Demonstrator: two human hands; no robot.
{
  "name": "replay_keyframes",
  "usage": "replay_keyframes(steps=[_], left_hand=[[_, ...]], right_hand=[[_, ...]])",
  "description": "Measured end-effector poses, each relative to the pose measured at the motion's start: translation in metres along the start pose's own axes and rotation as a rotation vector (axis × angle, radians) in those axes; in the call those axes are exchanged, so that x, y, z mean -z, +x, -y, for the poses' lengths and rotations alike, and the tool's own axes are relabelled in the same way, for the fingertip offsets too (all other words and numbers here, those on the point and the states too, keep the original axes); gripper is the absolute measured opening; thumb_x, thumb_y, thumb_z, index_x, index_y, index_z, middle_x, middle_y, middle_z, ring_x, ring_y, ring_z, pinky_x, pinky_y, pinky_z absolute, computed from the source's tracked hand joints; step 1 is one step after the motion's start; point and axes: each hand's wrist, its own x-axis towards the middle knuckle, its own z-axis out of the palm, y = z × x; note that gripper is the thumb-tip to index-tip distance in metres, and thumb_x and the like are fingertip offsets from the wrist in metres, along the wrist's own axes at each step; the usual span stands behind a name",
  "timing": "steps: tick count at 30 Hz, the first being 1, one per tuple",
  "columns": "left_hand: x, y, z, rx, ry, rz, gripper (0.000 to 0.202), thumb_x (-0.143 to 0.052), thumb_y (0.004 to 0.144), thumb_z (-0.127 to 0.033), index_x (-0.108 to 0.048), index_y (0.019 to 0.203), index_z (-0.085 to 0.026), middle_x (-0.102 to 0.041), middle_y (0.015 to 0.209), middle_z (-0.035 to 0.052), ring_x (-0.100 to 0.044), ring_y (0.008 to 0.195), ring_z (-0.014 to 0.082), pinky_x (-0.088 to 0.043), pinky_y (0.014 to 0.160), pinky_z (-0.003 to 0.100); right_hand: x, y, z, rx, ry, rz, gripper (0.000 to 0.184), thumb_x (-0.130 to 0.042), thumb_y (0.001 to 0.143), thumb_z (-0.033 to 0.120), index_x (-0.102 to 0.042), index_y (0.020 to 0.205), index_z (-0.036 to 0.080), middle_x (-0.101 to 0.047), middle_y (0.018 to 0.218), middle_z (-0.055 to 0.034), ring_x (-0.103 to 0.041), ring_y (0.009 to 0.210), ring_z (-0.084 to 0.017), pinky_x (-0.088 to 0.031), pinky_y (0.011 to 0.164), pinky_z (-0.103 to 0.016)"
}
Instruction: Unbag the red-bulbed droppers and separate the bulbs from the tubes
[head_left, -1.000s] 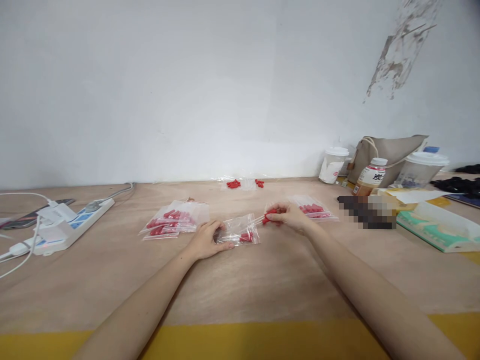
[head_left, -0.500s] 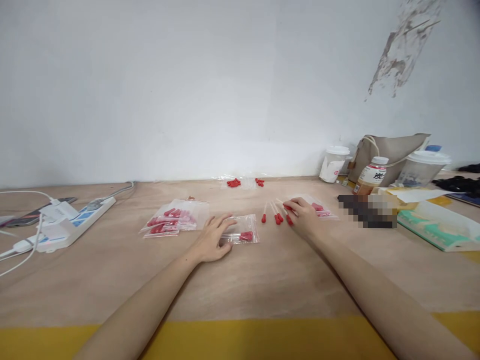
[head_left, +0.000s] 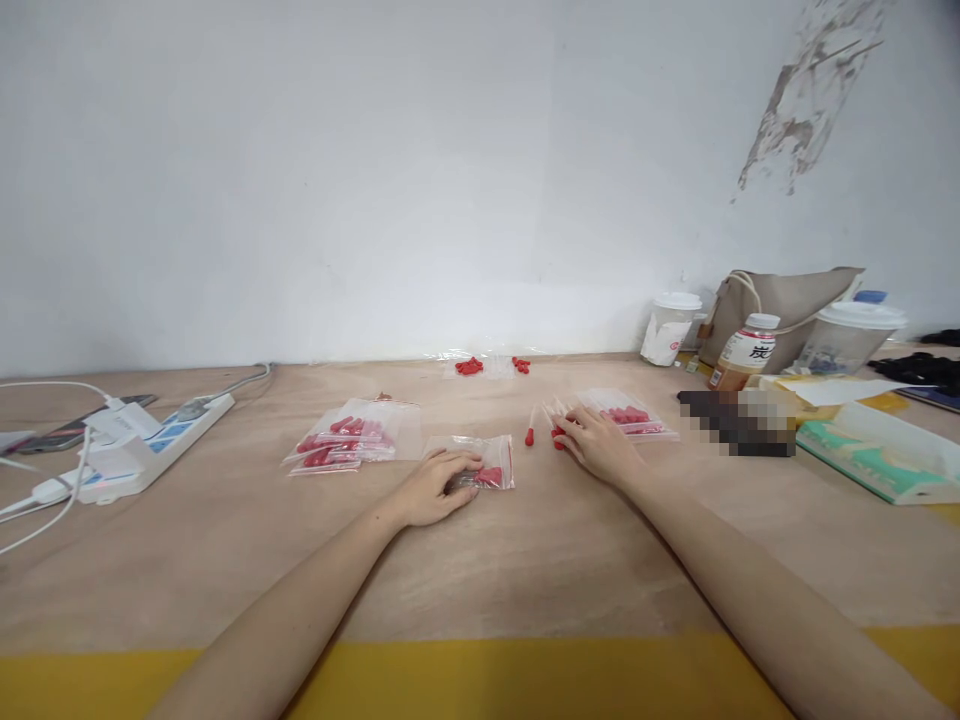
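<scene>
- At the middle of the wooden tabletop (head_left: 450, 590), in the head view, the left hand (head_left: 435, 488) lies over a clear zip bag (head_left: 505, 462), fingers loosely bent and thumb spread apart from them, pinching nothing.
- Inside that bag, red bulbs (head_left: 490, 477) show just beyond the fingertips.
- To its right, the right hand (head_left: 600, 445) curves over a cluster of red-bulbed droppers (head_left: 558, 437), fingertips at the bulbs; whether it grips any, one cannot tell.
- Between the two hands lies a single dropper (head_left: 529, 437), bulb toward the person, apart from both.
- Left of the left hand rests a stack of filled bags (head_left: 345, 440); just beyond the right hand lies another pile of bags (head_left: 637, 422).
- Near the wall sit small red pieces (head_left: 469, 367) on clear plastic.
</scene>
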Motion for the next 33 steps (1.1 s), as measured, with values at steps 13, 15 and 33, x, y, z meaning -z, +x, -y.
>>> replay_keyframes(steps=[13, 15, 33], left_hand=[[0.000, -0.001, 0.003, 0.046, -0.115, -0.048, 0.021, -0.051, 0.074, -0.023, -0.058, 0.093, -0.020, -0.057, 0.112, 0.0055, -0.050, 0.103, 0.0193, -0.043, 0.083, 0.032], [0.000, -0.001, 0.002, 0.047, -0.122, -0.045, 0.021, -0.051, 0.073, -0.022, -0.059, 0.093, -0.020, -0.057, 0.112, 0.0054, -0.050, 0.103, 0.0197, -0.043, 0.084, 0.033], [-0.002, -0.002, 0.000, 0.080, -0.052, -0.105, 0.027, -0.049, 0.078, -0.031, -0.054, 0.103, -0.021, -0.059, 0.101, 0.0046, -0.054, 0.091, 0.0182, -0.044, 0.080, 0.031]], right_hand=[[0.002, -0.001, 0.007, -0.042, 0.039, -0.015, 0.027, -0.037, 0.087, 0.031, -0.060, 0.096, 0.022, -0.058, 0.101, -0.0080, -0.046, 0.097, -0.022, -0.030, 0.079, -0.035], [0.005, -0.001, 0.011, -0.063, 0.077, -0.031, 0.026, -0.037, 0.086, 0.030, -0.060, 0.096, 0.021, -0.059, 0.099, -0.0084, -0.047, 0.096, -0.022, -0.030, 0.079, -0.035], [0.009, 0.031, 0.077, 0.108, 0.874, 0.283, 0.020, -0.052, 0.077, 0.023, -0.065, 0.091, 0.021, -0.060, 0.085, -0.0026, -0.053, 0.076, -0.013, -0.040, 0.070, -0.025]])
